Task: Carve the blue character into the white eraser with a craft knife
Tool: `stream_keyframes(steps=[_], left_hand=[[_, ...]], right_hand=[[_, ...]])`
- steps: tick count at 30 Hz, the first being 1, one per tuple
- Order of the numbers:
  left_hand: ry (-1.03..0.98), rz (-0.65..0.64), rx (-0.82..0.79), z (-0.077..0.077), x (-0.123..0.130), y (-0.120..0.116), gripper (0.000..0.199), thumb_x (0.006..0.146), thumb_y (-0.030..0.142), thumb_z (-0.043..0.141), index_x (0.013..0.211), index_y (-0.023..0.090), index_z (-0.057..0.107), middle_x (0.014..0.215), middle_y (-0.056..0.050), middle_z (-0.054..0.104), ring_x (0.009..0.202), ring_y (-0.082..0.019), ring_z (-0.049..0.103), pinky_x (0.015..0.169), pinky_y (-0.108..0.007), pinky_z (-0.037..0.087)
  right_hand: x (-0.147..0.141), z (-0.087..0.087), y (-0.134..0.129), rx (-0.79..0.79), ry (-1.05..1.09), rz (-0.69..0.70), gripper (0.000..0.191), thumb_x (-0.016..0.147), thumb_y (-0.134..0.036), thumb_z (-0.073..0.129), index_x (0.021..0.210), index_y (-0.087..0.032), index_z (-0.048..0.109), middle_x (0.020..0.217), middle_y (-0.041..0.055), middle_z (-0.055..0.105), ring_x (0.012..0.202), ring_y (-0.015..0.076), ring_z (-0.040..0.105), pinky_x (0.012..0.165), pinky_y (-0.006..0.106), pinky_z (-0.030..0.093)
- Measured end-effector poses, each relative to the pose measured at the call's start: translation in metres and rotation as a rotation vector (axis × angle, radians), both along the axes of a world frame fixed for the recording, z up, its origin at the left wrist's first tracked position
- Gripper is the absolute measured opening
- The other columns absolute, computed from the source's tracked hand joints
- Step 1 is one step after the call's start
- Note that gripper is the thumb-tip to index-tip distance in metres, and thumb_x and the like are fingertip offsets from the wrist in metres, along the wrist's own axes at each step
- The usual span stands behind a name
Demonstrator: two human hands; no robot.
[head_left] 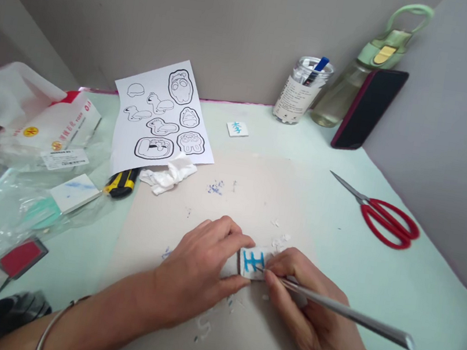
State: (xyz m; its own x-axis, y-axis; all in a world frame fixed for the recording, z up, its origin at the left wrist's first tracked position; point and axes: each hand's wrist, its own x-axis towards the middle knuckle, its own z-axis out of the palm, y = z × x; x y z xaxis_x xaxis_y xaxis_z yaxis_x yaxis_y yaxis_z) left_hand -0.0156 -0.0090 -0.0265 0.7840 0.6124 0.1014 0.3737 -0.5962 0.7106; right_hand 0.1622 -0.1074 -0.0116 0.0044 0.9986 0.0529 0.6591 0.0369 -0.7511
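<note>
Left hand pinches block | right hand grips tool, tip seemingly touching

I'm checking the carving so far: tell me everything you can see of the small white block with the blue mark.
The block is small, white and rectangular, like rubber or eraser. Its top bears a blue character of bars. It lies flat on the beige mat, pinched by the left hand, while a metal tool in the right hand touches its right edge. White shavings lie around.
</note>
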Motion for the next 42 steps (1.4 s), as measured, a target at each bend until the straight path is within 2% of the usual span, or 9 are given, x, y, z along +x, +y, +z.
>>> stream_keyframes(steps=[12, 27, 30, 36, 38, 42], left_hand=[[0.0, -0.001, 0.007, -0.002, -0.001, 0.001, 0.035, 0.082, 0.025, 0.069, 0.115, 0.024, 0.056, 0.107, -0.004, 0.057, 0.093, -0.021, 0.053, 0.081, -0.035, 0.046], [0.005, -0.007, 0.002, 0.0, -0.001, 0.001, 0.037, 0.081, 0.024, 0.07, 0.115, 0.022, 0.056, 0.107, -0.004, 0.056, 0.092, -0.021, 0.053, 0.08, -0.035, 0.046], [0.008, -0.006, 0.0, -0.001, -0.001, 0.001, 0.037, 0.082, 0.024, 0.069, 0.116, 0.023, 0.056, 0.107, -0.004, 0.056, 0.092, -0.021, 0.053, 0.08, -0.035, 0.045], [0.003, -0.01, -0.004, -0.001, -0.001, 0.001, 0.035, 0.083, 0.025, 0.068, 0.116, 0.023, 0.056, 0.108, -0.004, 0.056, 0.092, -0.021, 0.053, 0.079, -0.034, 0.045], [0.004, -0.009, -0.006, -0.001, -0.001, 0.001, 0.036, 0.083, 0.025, 0.069, 0.116, 0.023, 0.056, 0.108, -0.004, 0.056, 0.092, -0.02, 0.053, 0.079, -0.034, 0.045], [-0.001, -0.006, -0.005, -0.002, 0.0, 0.002, 0.037, 0.082, 0.024, 0.07, 0.116, 0.023, 0.056, 0.108, -0.004, 0.056, 0.092, -0.02, 0.053, 0.08, -0.034, 0.046]], right_hand=[[0.004, -0.002, -0.002, -0.051, 0.037, 0.03, 0.014, 0.098, -0.024, 0.042, 0.084, -0.024, 0.046, 0.078, 0.0003, 0.054, 0.068, 0.0144, 0.049, 0.061, 0.028, 0.041], [0.002, 0.001, 0.0, -0.033, 0.057, 0.041, 0.016, 0.098, -0.022, 0.042, 0.082, -0.023, 0.046, 0.078, -0.0003, 0.053, 0.067, 0.0137, 0.049, 0.06, 0.028, 0.04], [0.003, 0.002, 0.0, 0.045, -0.013, 0.108, 0.014, 0.096, -0.017, 0.043, 0.084, -0.023, 0.047, 0.079, 0.0008, 0.054, 0.067, 0.0137, 0.051, 0.059, 0.027, 0.042], [0.002, -0.005, 0.0, 0.32, -0.135, 0.199, 0.017, 0.089, -0.005, 0.046, 0.087, -0.021, 0.05, 0.077, 0.003, 0.059, 0.07, 0.0161, 0.057, 0.059, 0.027, 0.044], [0.003, -0.008, 0.0, 0.345, -0.147, 0.22, 0.018, 0.089, -0.004, 0.046, 0.088, -0.021, 0.05, 0.078, 0.0032, 0.06, 0.072, 0.0165, 0.058, 0.059, 0.027, 0.044], [0.008, -0.013, -0.003, 0.299, -0.158, 0.258, 0.017, 0.09, -0.005, 0.045, 0.091, -0.022, 0.049, 0.083, 0.0036, 0.061, 0.077, 0.0175, 0.061, 0.063, 0.028, 0.047]])
